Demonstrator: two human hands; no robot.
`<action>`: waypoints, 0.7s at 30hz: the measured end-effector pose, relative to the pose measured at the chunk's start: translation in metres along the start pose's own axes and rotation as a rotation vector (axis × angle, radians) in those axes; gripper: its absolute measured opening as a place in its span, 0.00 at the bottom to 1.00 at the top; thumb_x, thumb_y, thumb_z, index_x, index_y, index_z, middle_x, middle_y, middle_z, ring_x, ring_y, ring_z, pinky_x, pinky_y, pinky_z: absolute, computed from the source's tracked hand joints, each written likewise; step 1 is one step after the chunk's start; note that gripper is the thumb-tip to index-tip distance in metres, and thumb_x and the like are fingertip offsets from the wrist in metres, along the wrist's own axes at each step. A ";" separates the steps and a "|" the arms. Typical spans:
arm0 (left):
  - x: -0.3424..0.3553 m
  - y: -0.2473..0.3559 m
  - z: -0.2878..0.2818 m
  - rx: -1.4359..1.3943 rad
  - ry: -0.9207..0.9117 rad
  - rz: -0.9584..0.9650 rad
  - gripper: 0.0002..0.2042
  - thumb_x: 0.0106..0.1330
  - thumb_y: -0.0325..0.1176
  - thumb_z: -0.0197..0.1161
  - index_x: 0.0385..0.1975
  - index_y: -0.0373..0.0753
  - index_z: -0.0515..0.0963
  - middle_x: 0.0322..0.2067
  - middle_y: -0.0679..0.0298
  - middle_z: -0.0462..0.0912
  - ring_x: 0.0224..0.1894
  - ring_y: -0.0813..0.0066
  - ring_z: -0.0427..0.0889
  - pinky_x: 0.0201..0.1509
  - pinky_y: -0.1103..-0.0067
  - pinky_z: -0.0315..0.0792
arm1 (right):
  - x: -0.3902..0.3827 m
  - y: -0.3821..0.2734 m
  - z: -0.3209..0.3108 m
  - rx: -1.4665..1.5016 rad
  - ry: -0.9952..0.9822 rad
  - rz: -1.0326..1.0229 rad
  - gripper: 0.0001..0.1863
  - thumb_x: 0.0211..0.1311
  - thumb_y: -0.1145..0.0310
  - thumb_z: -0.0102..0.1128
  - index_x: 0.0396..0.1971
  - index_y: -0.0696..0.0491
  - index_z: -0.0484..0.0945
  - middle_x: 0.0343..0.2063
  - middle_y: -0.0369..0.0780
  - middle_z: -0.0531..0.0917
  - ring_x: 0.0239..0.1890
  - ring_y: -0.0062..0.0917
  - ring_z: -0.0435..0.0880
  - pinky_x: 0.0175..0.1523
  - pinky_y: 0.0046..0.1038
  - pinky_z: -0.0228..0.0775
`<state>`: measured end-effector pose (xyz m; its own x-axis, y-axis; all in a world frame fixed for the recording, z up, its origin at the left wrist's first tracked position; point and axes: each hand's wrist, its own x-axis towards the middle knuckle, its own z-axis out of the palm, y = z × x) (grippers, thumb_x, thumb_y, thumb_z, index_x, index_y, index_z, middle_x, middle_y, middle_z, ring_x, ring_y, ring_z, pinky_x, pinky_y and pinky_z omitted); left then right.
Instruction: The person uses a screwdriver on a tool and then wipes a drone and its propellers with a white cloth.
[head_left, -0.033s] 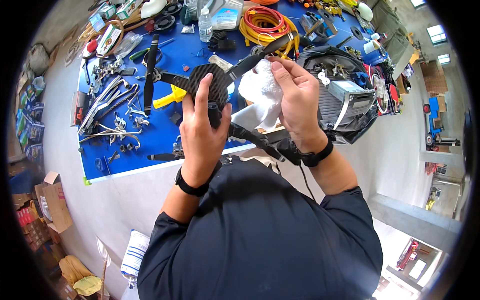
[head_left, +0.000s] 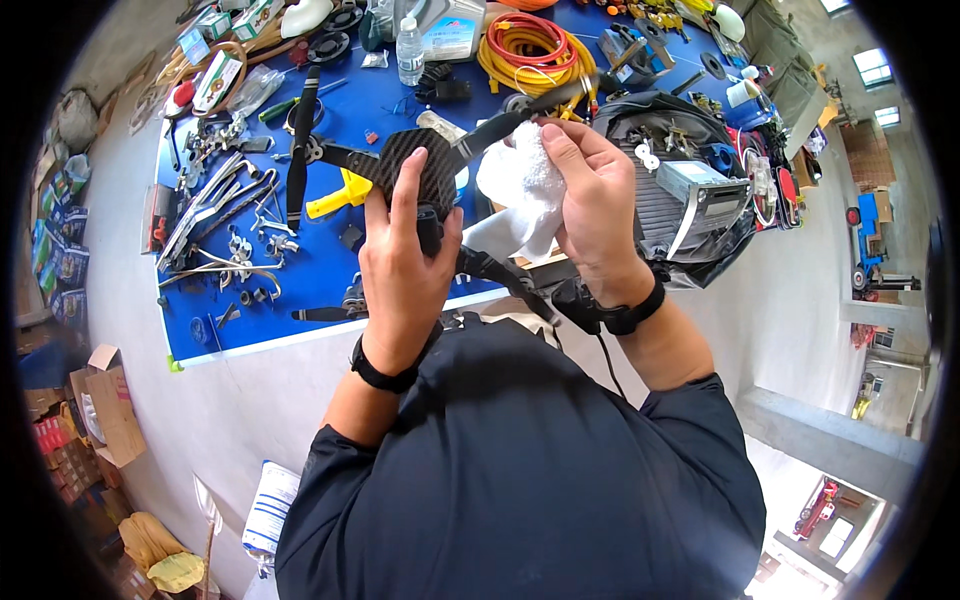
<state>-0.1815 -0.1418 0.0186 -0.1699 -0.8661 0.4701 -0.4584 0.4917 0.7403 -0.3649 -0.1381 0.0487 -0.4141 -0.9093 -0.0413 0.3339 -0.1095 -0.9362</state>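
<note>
My left hand point(head_left: 402, 268) grips a quadcopter drone point(head_left: 428, 160) by its dark carbon-fibre body, fingers over the top and thumb along the near side. The drone's arms and black propellers spread out above the blue table. In my right hand point(head_left: 600, 215), a white cloth point(head_left: 518, 190) is pinched between thumb and fingers beside the drone's far-right arm. One end of the cloth hangs down. The propeller point(head_left: 495, 130) on that arm reaches just past my right fingertips, its outer blade blurred. A yellow-handled tool point(head_left: 340, 195) lies left of the drone body.
Metal rods and fittings point(head_left: 215, 205) cover the table's left side. At the back stand a water bottle point(head_left: 410, 52) and coiled yellow and red hoses point(head_left: 535, 60). To the right, a black bag point(head_left: 640, 120) carries a boxy car-stereo-like unit point(head_left: 703, 200).
The far-right propeller blade has turned slightly and is now smeared. My right hand and the cloth have shifted a touch. My left hand keeps its hold on the drone.
</note>
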 end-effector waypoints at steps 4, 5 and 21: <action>-0.002 0.001 0.003 0.133 0.004 0.027 0.32 0.62 0.27 0.70 0.68 0.45 0.69 0.47 0.45 0.76 0.40 0.46 0.84 0.39 0.66 0.80 | 0.000 0.001 0.002 0.116 0.020 0.086 0.14 0.67 0.71 0.68 0.45 0.61 0.74 0.31 0.39 0.86 0.27 0.14 0.83 0.30 0.16 0.73; -0.003 0.002 0.003 0.156 0.008 0.019 0.32 0.62 0.27 0.70 0.68 0.45 0.69 0.46 0.46 0.76 0.40 0.48 0.84 0.39 0.67 0.80 | 0.001 0.002 0.002 0.135 0.021 0.087 0.15 0.66 0.72 0.69 0.44 0.60 0.73 0.30 0.39 0.86 0.27 0.14 0.83 0.29 0.16 0.72; -0.009 -0.011 -0.004 0.279 0.012 0.105 0.32 0.58 0.26 0.71 0.65 0.52 0.72 0.53 0.48 0.75 0.43 0.51 0.86 0.40 0.69 0.83 | 0.037 -0.048 -0.032 -0.675 0.067 -0.415 0.08 0.69 0.73 0.65 0.43 0.60 0.83 0.37 0.40 0.88 0.37 0.17 0.85 0.43 0.20 0.77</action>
<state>-0.1715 -0.1387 0.0082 -0.2195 -0.8097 0.5442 -0.6609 0.5337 0.5276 -0.4233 -0.1538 0.0810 -0.4493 -0.8193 0.3562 -0.4353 -0.1474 -0.8881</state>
